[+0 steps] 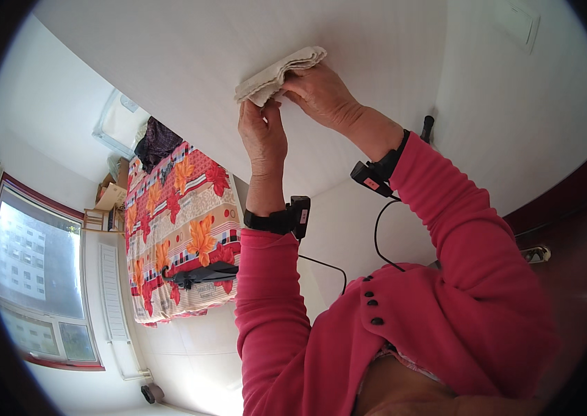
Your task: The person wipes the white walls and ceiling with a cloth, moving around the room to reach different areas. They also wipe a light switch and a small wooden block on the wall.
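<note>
A folded off-white cloth (pixel 279 72) lies against a pale, smooth upright surface (pixel 189 55) in front of me. My right hand (pixel 321 93) grips the cloth's right part, fingers bent around its lower edge. Below the cloth's left end is my left hand (pixel 263 132), its fingers curled and pinching the lower edge. The cloth hides some fingertips of both hands. Each wrist wears a black strap with a small black box, and cables run down from them.
A bed (pixel 189 229) with a red and orange leaf-patterned cover stands to the left, a dark folded umbrella-like thing (pixel 203 274) on it. Beyond are a window (pixel 40 270) and a radiator (pixel 112 291). A wall switch (pixel 521 28) sits upper right; a dark red door (pixel 578 270) is at right.
</note>
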`<state>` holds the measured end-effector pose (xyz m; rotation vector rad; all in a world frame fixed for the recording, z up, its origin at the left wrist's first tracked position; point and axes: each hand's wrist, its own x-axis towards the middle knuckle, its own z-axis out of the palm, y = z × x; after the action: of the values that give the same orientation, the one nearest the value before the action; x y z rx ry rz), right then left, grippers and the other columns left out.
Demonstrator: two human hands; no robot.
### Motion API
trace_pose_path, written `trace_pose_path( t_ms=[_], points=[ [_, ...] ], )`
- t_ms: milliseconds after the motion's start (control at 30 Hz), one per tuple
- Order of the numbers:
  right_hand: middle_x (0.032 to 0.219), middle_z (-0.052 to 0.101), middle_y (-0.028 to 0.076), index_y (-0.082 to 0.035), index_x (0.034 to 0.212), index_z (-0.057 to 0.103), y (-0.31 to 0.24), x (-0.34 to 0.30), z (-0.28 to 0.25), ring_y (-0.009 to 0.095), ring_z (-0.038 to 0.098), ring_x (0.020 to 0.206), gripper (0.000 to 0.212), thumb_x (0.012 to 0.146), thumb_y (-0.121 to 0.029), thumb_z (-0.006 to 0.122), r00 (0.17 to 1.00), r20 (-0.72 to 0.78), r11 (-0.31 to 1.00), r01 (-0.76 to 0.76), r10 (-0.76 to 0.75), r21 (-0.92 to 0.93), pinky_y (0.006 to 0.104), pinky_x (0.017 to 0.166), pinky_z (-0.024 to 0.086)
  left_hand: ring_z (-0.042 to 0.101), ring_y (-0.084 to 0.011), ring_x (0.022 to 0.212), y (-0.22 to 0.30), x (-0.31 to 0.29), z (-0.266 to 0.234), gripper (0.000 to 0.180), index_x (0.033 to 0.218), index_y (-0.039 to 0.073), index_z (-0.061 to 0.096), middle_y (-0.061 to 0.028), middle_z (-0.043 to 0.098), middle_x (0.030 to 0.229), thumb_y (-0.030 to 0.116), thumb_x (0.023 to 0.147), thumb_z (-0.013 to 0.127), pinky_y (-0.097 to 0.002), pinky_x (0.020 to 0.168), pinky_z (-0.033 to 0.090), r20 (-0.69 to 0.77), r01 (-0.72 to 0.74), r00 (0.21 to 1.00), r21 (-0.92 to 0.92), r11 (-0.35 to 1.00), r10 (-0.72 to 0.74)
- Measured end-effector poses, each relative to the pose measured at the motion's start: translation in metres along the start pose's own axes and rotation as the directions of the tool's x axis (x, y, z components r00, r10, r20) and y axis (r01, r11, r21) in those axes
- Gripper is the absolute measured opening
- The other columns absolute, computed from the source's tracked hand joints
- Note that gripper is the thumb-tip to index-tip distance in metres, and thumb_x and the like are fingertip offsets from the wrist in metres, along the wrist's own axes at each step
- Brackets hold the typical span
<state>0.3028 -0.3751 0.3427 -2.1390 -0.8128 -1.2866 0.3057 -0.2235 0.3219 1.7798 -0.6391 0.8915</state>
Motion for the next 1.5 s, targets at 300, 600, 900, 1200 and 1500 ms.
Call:
trace_pose_path(
  t_ms=[300, 600, 900, 1200, 1500],
  points=[
    [0.108, 0.063, 0.003, -0.012, 0.103, 0.068, 0.013, -0.138, 0.041, 0.028, 0.059, 0.106, 0.02, 0.083, -0.009, 0.066, 0.962, 0.175, 0.972, -0.223, 0.207, 0.075, 0.0402, 0.093, 0.049, 0.063, -0.0389, 0.097, -0.058, -0.122, 0.035, 0.024, 0.109, 0.0, 0.061, -0.0201, 0.065, 0.105, 0.0, 0.088, 0.051, -0.0464, 0.083, 0.05, 0.234, 0.366, 0.894, 0.109, 0.924, -0.382],
    [0.109, 0.063, 0.007, -0.009, 0.101, 0.065, 0.037, -0.239, 0.08, 0.031, 0.058, 0.108, 0.017, 0.085, -0.009, 0.06, 0.848, 0.37, 0.898, -0.434, 0.38, 0.073, 0.0424, 0.094, 0.048, 0.07, -0.0328, 0.085, -0.117, -0.195, 0.064, 0.023, 0.104, -0.001, 0.069, -0.0206, 0.071, 0.091, 0.011, 0.089, 0.057, -0.0429, 0.076, 0.053, 0.383, 0.399, 0.739, 0.414, 0.818, -0.554],
    [0.107, 0.067, 0.009, -0.012, 0.103, 0.067, 0.056, -0.324, 0.115, 0.032, 0.063, 0.105, 0.019, 0.087, -0.018, 0.058, 0.678, 0.553, 0.83, -0.555, 0.484, -0.046, 0.0435, 0.092, 0.051, 0.071, -0.0323, 0.084, -0.19, -0.266, 0.095, 0.022, 0.098, 0.009, 0.074, -0.0156, 0.073, 0.083, 0.025, 0.09, 0.062, -0.0448, 0.076, 0.053, 0.503, 0.353, 0.54, 0.593, 0.724, -0.675],
    [0.101, 0.072, 0.011, -0.019, 0.109, 0.071, 0.073, -0.338, 0.113, 0.031, 0.068, 0.098, 0.024, 0.09, -0.024, 0.058, 0.365, 0.76, 0.721, -0.667, 0.538, -0.19, 0.0446, 0.082, 0.054, 0.073, -0.0242, 0.079, -0.167, -0.244, 0.107, 0.024, 0.1, -0.002, 0.069, -0.0147, 0.073, 0.088, 0.02, 0.093, 0.063, -0.0364, 0.071, 0.056, 0.539, 0.732, 0.239, 0.446, 0.514, -0.808],
    [0.093, 0.066, 0.005, -0.002, 0.105, 0.062, 0.075, -0.163, -0.05, 0.013, 0.062, 0.086, 0.013, 0.095, -0.009, 0.056, 0.651, 0.417, 0.486, -0.755, 0.634, 0.44, 0.0296, 0.078, 0.05, 0.066, -0.013, 0.091, 0.009, -0.081, 0.115, 0.012, 0.104, 0.0, 0.06, -0.0065, 0.067, 0.095, 0.008, 0.101, 0.051, -0.0283, 0.087, 0.052, 0.534, 0.627, 0.727, -0.261, 0.734, -0.431]
  ],
)
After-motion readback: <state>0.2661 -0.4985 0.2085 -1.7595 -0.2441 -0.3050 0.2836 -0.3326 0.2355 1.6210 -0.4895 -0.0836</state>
